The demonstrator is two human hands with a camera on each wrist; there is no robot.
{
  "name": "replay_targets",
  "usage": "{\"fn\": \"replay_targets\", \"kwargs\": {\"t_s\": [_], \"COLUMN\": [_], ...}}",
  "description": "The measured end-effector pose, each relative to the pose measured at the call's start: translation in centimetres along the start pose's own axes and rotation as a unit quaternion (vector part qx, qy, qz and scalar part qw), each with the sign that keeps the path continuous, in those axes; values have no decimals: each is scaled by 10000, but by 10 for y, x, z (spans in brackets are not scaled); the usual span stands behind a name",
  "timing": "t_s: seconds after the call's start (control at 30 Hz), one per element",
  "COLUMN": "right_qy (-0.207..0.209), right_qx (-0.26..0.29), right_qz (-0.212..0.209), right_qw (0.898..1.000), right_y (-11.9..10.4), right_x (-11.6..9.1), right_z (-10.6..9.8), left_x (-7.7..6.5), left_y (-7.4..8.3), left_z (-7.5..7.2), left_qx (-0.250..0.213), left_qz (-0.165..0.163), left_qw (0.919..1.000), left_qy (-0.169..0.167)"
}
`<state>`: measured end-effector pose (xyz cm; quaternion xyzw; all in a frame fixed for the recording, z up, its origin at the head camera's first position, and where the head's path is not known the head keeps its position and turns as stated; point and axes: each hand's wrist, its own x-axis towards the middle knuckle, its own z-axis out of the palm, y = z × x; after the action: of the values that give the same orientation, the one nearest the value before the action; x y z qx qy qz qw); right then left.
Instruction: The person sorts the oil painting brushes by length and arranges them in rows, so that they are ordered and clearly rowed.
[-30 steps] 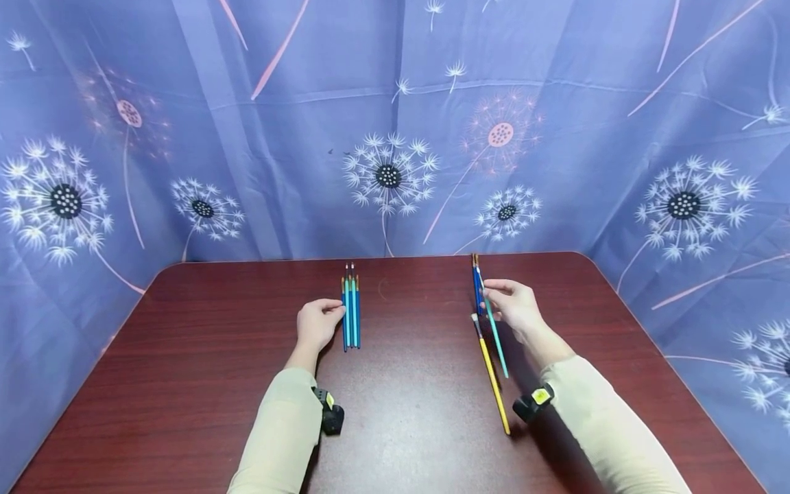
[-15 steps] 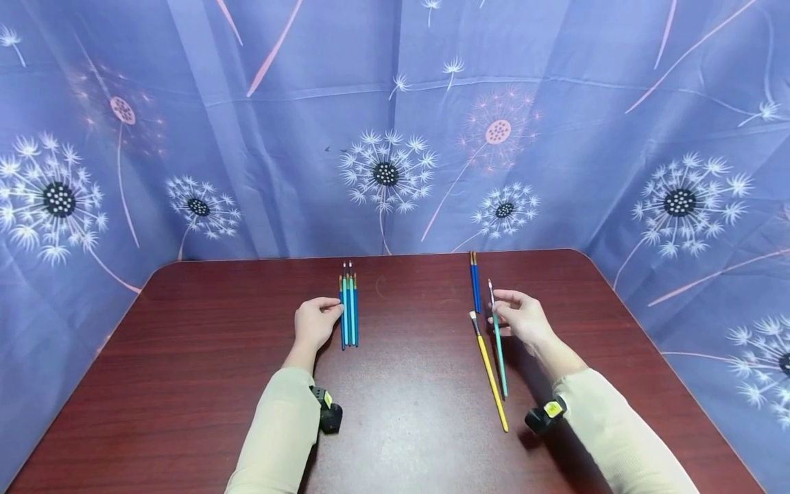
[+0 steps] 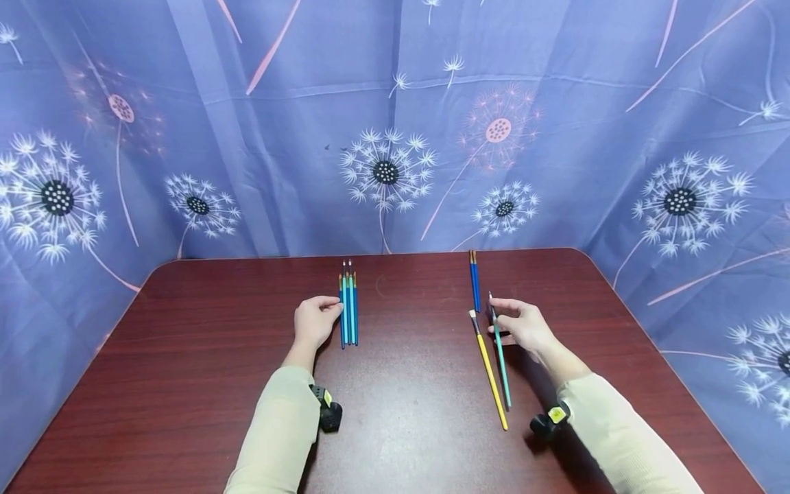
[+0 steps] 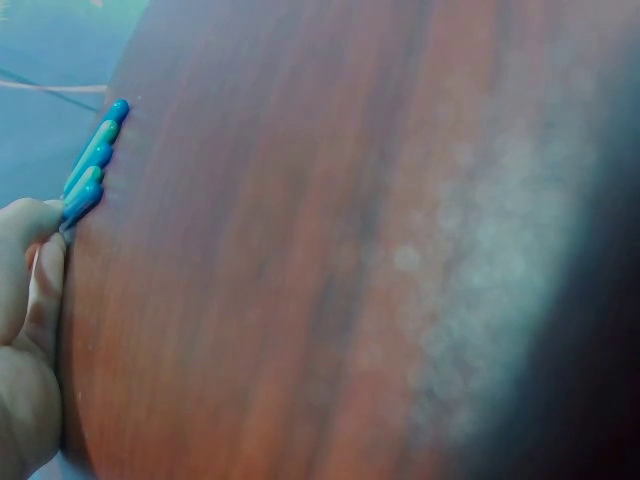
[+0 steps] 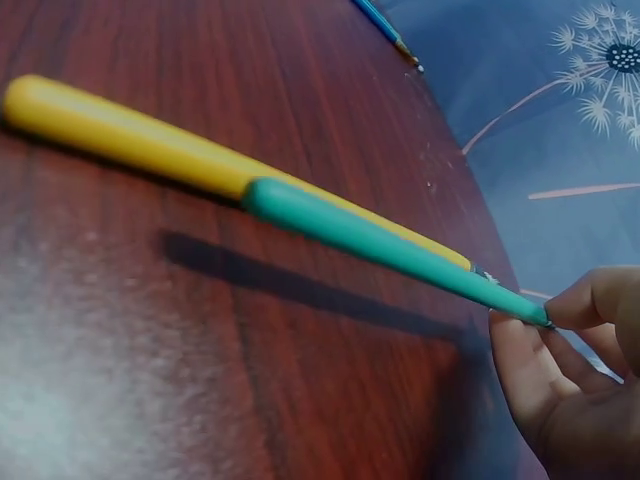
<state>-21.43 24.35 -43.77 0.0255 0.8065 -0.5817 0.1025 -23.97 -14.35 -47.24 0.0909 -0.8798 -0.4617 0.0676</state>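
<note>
Several blue and teal paintbrushes lie side by side, bristles pointing away, at the table's left-centre. My left hand (image 3: pixel 317 321) pinches the leftmost blue paintbrush (image 3: pixel 342 329) of that row between thumb and index finger. In the left wrist view the rounded handle ends (image 4: pixel 95 165) form a stepped line beside the fingertips. My right hand (image 3: pixel 524 328) holds a teal paintbrush (image 3: pixel 500 360) near its metal ferrule, between thumb and fingers. Its handle (image 5: pixel 370 240) hangs above the table, with a shadow apart from it. Just left of it lies a yellow paintbrush (image 3: pixel 490 374) with pale bristles.
Two blue paintbrushes (image 3: pixel 475 285) lie together near the table's back edge, beyond the yellow one. The dark red-brown table (image 3: pixel 407 357) has rounded back corners. A blue dandelion-print cloth (image 3: pixel 296 137) hangs close behind it and at both sides.
My right hand has moved the teal paintbrush toward me and slightly right, away from the two blue paintbrushes, to beside the yellow one. My left hand stays at its row.
</note>
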Motion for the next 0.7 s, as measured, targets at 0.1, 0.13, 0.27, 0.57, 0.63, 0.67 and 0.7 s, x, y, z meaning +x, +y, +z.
{"fn": "replay_targets", "kwargs": {"t_s": [0.1,0.13,0.27,0.57,0.63,0.67,0.7], "right_qy": [-36,-54,-117,87,156,196,231], "right_qx": [-41,-43,33,-85,-208,-267,-335], "right_qz": [73,85,85,185,194,200,197], "right_qw": [10000,9999,9999,9998,9995,9993,9990], "right_y": [2,2,3,-1,-2,-2,-2], "right_x": [-1,-2,-5,-11,-12,-12,-13], "right_z": [1,2,3,11,12,13,14], "left_x": [-1,-1,0,-1,0,1,1], "left_y": [1,1,0,0,-1,-2,-3], "left_z": [-1,-1,-1,0,1,2,2], "left_qx": [1,14,40,-31,0,11,19], "left_qz": [27,32,63,4,14,23,24], "left_qw": [10000,10000,10000,10000,10000,10000,10000], "left_qy": [-9,-14,-42,-34,-6,8,20]}}
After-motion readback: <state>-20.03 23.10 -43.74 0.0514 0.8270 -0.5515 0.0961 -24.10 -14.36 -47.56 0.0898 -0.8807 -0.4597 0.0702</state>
